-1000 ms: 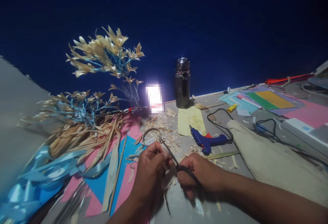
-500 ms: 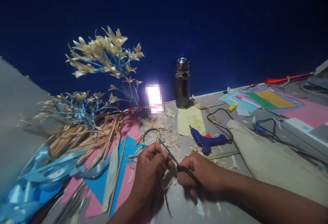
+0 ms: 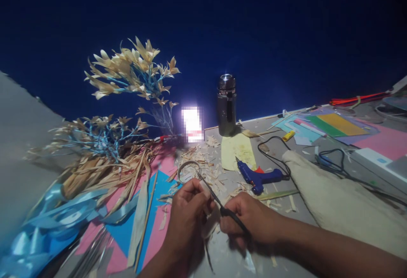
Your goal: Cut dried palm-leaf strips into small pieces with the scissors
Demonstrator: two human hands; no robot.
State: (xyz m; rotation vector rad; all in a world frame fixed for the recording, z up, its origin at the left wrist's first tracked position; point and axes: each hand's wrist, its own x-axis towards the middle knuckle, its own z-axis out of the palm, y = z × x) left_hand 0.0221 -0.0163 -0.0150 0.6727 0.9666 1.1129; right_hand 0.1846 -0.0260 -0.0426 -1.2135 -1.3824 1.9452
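Note:
My right hand (image 3: pixel 251 221) grips the black handles of a pair of scissors (image 3: pixel 216 197), whose thin blades point up and left. My left hand (image 3: pixel 187 214) is closed in a pinch just left of the blades, holding a small pale strip of dried leaf (image 3: pixel 208 227) at the scissors. Pale cut scraps (image 3: pixel 206 163) litter the grey table (image 3: pixel 229 261) just beyond both hands.
A blue glue gun (image 3: pixel 259 176) with a black cord lies beyond my right hand. A dark metal flask (image 3: pixel 226 105) stands at the back. Dried-leaf sprays on blue stems (image 3: pixel 127 74), blue ribbon (image 3: pixel 47 223) and pink and blue paper (image 3: pixel 127 227) fill the left; coloured sheets (image 3: pixel 333 125) and pale cloth (image 3: pixel 333 201) lie right.
Hardly anything has changed. Both hands stay together at the scissors and the strip, and the view has dipped slightly.

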